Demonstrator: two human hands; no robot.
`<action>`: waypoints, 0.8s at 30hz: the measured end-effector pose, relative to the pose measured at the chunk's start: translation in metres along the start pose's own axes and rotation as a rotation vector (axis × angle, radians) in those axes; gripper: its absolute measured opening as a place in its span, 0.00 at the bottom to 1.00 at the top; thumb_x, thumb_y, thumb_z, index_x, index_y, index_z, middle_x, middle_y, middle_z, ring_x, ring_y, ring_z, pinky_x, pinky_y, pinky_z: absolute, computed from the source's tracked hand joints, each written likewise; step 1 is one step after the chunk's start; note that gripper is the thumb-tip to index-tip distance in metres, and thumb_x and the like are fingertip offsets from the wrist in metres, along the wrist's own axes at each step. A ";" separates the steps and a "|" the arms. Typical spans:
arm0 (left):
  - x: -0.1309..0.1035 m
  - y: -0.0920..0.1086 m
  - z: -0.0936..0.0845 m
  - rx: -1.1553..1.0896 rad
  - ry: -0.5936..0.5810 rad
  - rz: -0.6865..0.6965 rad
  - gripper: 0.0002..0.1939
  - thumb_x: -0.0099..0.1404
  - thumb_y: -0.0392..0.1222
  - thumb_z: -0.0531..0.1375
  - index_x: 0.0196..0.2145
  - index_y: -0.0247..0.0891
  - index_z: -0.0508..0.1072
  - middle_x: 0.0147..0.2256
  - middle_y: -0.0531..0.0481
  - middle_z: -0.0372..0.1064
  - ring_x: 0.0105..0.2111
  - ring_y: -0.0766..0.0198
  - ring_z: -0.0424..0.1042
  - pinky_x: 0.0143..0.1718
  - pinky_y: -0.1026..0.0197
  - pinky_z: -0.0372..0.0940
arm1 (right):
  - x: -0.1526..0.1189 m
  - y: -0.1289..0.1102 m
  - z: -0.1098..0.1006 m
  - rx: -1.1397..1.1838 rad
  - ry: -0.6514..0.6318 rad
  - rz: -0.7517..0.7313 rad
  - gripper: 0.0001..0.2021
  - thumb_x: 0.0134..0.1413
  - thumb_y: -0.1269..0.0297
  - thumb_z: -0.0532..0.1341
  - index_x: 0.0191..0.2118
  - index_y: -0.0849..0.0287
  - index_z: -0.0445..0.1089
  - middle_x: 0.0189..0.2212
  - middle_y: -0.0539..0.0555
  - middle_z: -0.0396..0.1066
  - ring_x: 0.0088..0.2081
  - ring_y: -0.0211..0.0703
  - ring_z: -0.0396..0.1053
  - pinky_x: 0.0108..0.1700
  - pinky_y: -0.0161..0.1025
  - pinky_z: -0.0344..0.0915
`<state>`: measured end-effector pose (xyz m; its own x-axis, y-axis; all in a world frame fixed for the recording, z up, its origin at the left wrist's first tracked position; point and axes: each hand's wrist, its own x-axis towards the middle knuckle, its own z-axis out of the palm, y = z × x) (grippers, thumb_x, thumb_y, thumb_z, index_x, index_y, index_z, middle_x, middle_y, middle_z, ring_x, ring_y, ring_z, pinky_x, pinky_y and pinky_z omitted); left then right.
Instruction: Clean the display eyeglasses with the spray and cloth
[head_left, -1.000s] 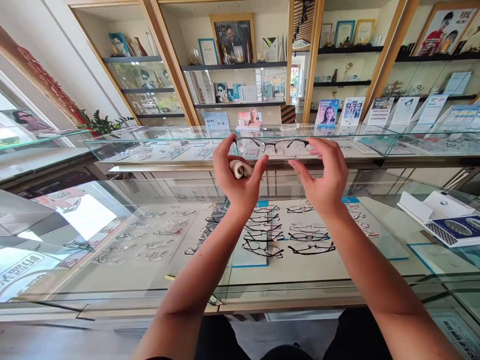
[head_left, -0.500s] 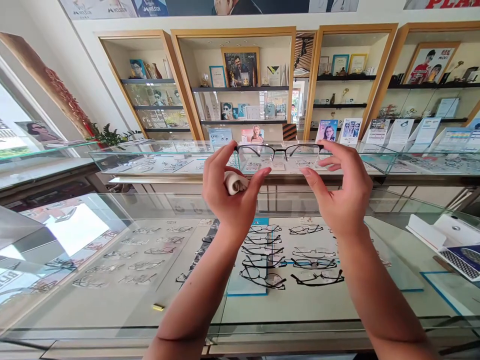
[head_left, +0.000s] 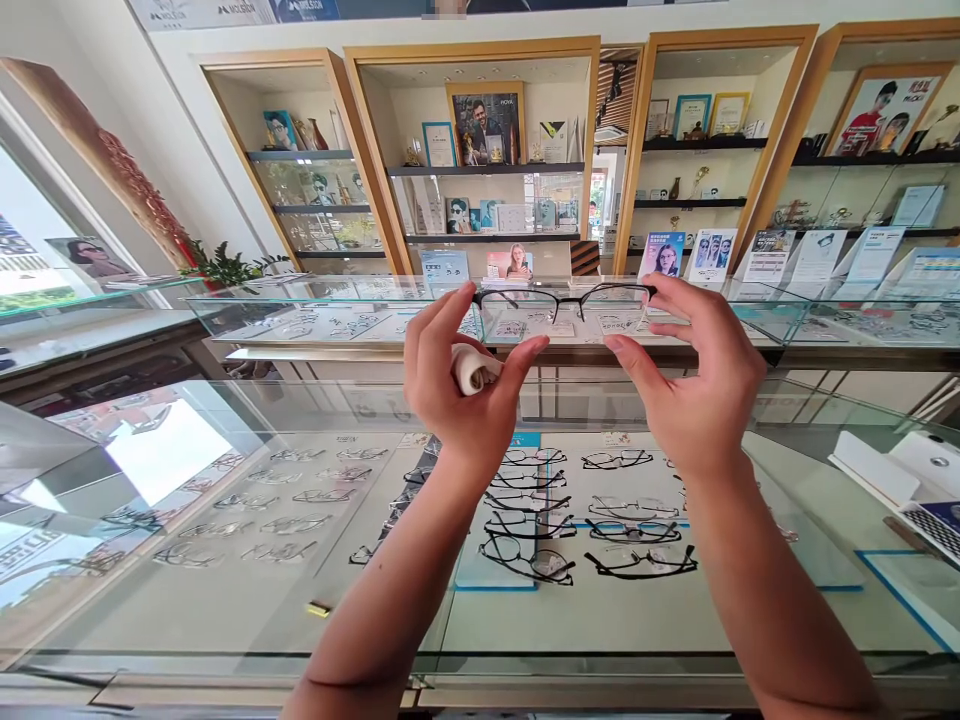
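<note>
A pair of half-rimmed glasses (head_left: 568,300) with a dark top frame is held up level between my two hands. My left hand (head_left: 469,385) pinches its left end at the fingertips and also keeps a rolled pale cloth (head_left: 474,369) against the palm. At the right end, the fingertips of my right hand (head_left: 694,385) touch the frame, with the thumb apart below. Beneath my hands, several dark-framed glasses (head_left: 640,562) lie in rows inside the glass display counter (head_left: 570,620).
More glasses (head_left: 296,523) lie in the counter at the left, near a small yellow item (head_left: 319,608). A white open case (head_left: 877,468) is at the right. Beyond stand a second glass counter (head_left: 330,352) and wooden shelves (head_left: 472,52).
The view has shifted slightly. My right hand has moved a little to the right, and the glasses between my hands are turned slightly. Both hands keep their hold.
</note>
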<state>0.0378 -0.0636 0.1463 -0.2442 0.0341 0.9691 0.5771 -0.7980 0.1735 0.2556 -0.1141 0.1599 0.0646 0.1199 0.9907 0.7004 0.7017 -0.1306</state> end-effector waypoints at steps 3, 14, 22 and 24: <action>0.000 0.001 0.000 0.000 -0.024 -0.020 0.33 0.68 0.56 0.75 0.67 0.50 0.75 0.60 0.42 0.80 0.49 0.50 0.79 0.43 0.48 0.80 | 0.000 0.003 -0.001 -0.029 -0.023 0.013 0.24 0.73 0.53 0.70 0.69 0.44 0.73 0.61 0.58 0.82 0.58 0.61 0.83 0.57 0.60 0.87; -0.004 -0.004 0.005 0.018 -0.049 0.003 0.31 0.72 0.56 0.72 0.68 0.49 0.74 0.61 0.41 0.78 0.56 0.46 0.79 0.49 0.45 0.81 | -0.003 0.015 0.000 -0.003 -0.075 0.040 0.27 0.75 0.53 0.68 0.74 0.43 0.69 0.64 0.58 0.80 0.61 0.64 0.82 0.58 0.64 0.86; -0.004 -0.004 0.005 0.095 0.010 0.065 0.30 0.71 0.58 0.73 0.66 0.48 0.77 0.57 0.42 0.78 0.52 0.47 0.81 0.51 0.44 0.81 | -0.001 0.016 0.004 -0.016 -0.073 0.028 0.25 0.76 0.51 0.66 0.72 0.45 0.70 0.63 0.59 0.81 0.57 0.61 0.84 0.53 0.60 0.87; -0.003 -0.002 0.004 0.104 0.010 0.059 0.30 0.71 0.59 0.73 0.66 0.48 0.78 0.55 0.42 0.79 0.53 0.46 0.80 0.51 0.44 0.81 | -0.001 0.016 0.003 -0.014 -0.090 0.035 0.25 0.76 0.51 0.66 0.73 0.45 0.70 0.64 0.59 0.81 0.57 0.61 0.84 0.53 0.59 0.87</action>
<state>0.0402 -0.0594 0.1435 -0.2151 -0.0176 0.9764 0.6684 -0.7316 0.1341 0.2642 -0.1007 0.1567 0.0252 0.2074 0.9779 0.7090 0.6859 -0.1638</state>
